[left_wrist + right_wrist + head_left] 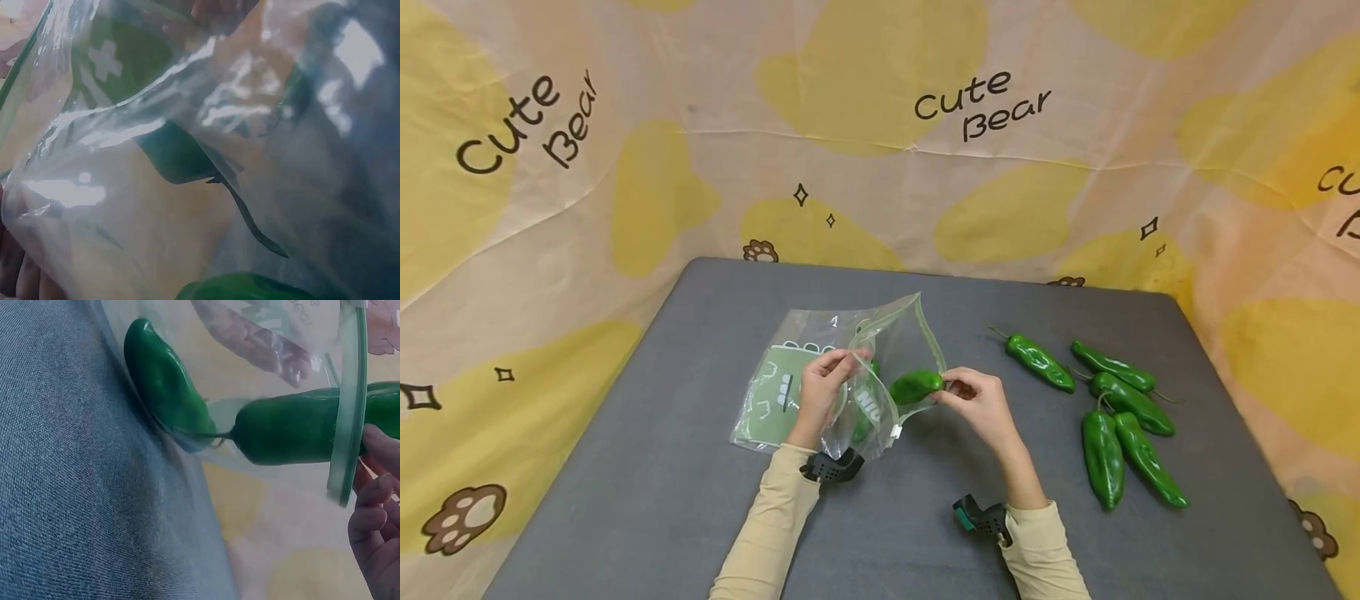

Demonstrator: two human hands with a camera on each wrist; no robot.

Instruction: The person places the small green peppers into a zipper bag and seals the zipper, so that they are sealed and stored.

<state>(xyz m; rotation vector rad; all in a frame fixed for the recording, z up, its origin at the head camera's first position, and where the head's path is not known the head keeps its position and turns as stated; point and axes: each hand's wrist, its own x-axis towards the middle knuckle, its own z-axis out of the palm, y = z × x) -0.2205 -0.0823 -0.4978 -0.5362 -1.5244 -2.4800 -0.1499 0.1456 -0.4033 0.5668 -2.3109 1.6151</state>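
A clear zip bag (775,392) with a green printed panel is held up by my left hand (823,392), which pinches its edge near the mouth. My right hand (985,404) pinches the end of a green pepper (916,387) at the bag's mouth. In the right wrist view, that pepper (287,428) lies mostly inside the green rim, stem first, with my right hand (381,519) at its outer end. Another pepper (164,384) rests inside the bag. The left wrist view shows bag film (156,212) over green shapes, with fingers at the lower left.
Several green peppers (1131,404) lie on the right of the grey table (662,500), one (1040,362) a little apart from the others. A patterned cloth (865,100) stands behind and beside the table.
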